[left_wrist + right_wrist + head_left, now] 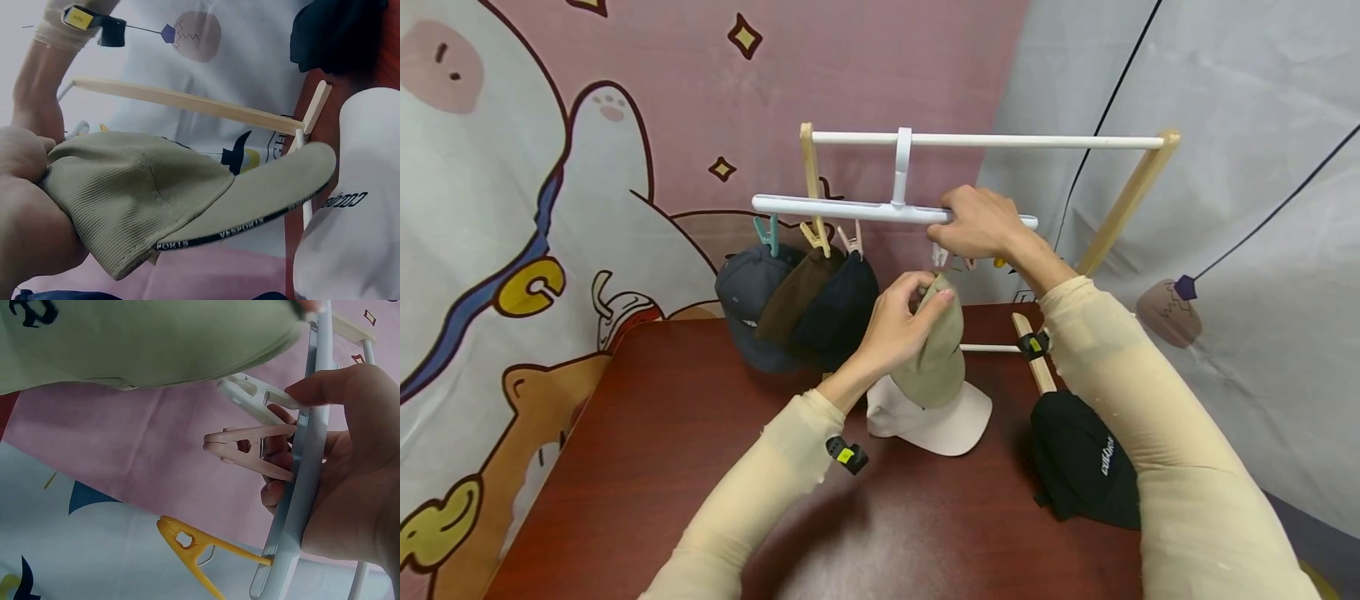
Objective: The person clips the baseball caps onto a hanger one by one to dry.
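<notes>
My left hand [898,321] pinches the top of a khaki cap [936,358], which hangs brim down below the hanger. In the left wrist view the cap's brim [269,194] points away from the fingers. The right hand [981,223] reaches over the right half of a white clip hanger [842,208]. Its thumb and fingers squeeze a white clip [253,394], seen in the right wrist view. The cap's edge lies close beside that clip's tips. Below it on the bar are a pink clip [250,432] and a yellow clip [219,544].
Three dark caps hang on the hanger's left side, a blue-grey cap [748,287] outermost. The hanger hooks over a rack's white rod [1037,141]. On the table [655,467], a white cap [951,425] lies beneath the khaki one and a black cap [1078,458] at right.
</notes>
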`<state>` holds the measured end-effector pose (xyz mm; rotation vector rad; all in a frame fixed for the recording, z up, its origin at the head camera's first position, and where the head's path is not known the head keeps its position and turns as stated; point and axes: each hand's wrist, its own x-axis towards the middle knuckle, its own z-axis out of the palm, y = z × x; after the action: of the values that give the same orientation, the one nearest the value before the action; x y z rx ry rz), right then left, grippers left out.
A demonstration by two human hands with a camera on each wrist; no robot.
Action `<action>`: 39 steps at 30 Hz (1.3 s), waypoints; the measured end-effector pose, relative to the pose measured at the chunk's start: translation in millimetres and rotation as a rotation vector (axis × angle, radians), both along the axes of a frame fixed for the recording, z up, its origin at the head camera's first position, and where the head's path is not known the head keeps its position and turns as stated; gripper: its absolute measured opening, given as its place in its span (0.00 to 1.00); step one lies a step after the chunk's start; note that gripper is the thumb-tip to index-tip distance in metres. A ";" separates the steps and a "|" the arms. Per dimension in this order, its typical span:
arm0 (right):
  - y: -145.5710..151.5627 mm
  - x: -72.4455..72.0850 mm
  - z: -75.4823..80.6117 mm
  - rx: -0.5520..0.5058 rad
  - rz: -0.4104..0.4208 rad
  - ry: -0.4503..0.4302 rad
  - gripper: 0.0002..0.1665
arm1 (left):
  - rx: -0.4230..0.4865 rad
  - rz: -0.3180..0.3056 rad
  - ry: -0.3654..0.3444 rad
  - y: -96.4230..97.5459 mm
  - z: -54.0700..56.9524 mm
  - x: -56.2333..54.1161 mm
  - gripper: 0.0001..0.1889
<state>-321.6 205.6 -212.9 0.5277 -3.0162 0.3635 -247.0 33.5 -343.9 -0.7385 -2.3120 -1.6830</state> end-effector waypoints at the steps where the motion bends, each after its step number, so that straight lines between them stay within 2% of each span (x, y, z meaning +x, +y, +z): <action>1: -0.2 -0.1 -0.1 -0.003 0.000 -0.003 0.12 | -0.004 0.013 0.010 0.7 -2.1 -2.5 0.15; 3: -0.5 -0.3 -0.3 -0.009 -0.001 -0.004 0.13 | -0.002 0.041 0.030 2.6 -8.6 -9.5 0.16; 7: -0.9 -0.7 -0.5 -0.013 -0.002 -0.011 0.15 | 0.015 0.072 0.018 5.7 -18.4 -21.7 0.16; 12: -2.1 -1.3 0.3 -0.021 -0.004 -0.019 0.13 | 0.021 0.104 -0.033 8.4 -20.6 -29.3 0.14; 15: -2.3 -2.0 0.4 -0.024 -0.004 -0.015 0.12 | -0.001 0.129 -0.053 9.6 -16.2 -27.8 0.13; 20: -2.7 -2.3 -0.7 -0.026 0.007 -0.002 0.11 | -0.048 0.151 -0.041 11.8 -9.8 -26.0 0.14; 27: -5.6 -1.6 -2.3 -0.023 0.026 0.021 0.08 | -0.043 0.169 -0.026 15.9 -9.1 -32.4 0.13; 39: -9.2 -1.7 -2.8 -0.027 0.026 0.049 0.08 | -0.060 0.211 -0.007 16.7 -5.2 -31.9 0.13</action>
<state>-323.3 196.4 -215.8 0.5652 -2.9553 0.3868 -278.9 50.2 -349.0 -0.4797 -2.3602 -1.5339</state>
